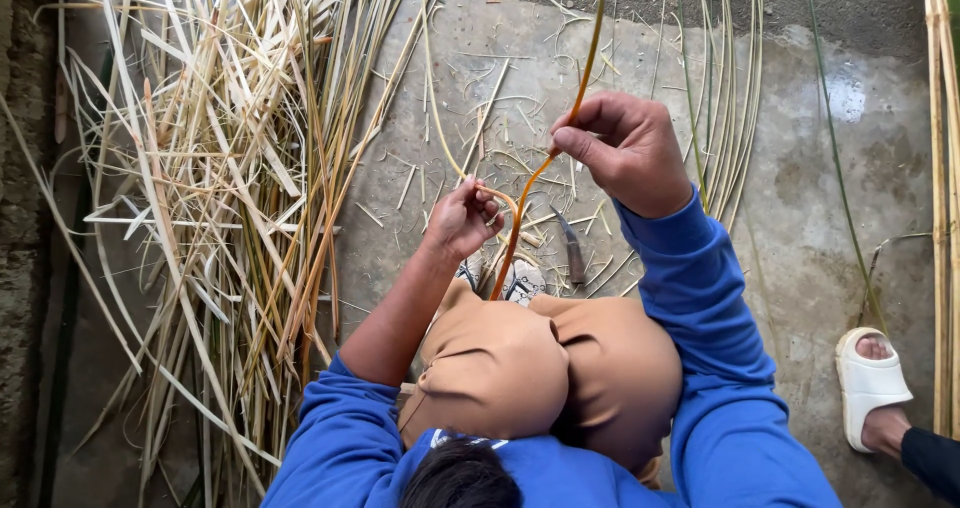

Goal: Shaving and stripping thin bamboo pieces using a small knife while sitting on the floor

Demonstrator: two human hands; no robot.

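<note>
The right hand (630, 153) pinches an orange-brown cane strip (530, 183) near the middle of the view, its grip closed on the strip; the left hand (462, 218), at seven o'clock from it, is closed on the same strip lower down. A heap of pale split canes (220, 168) lies on the concrete floor (820, 198) at nine o'clock, and a white sandal (866, 383) stands at four o'clock.

Stained concrete floor (830, 218), daylight

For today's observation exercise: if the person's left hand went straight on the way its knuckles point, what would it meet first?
Probably the right hand, up and to the right of the left hand along the orange strip; depth is unclear.
</note>
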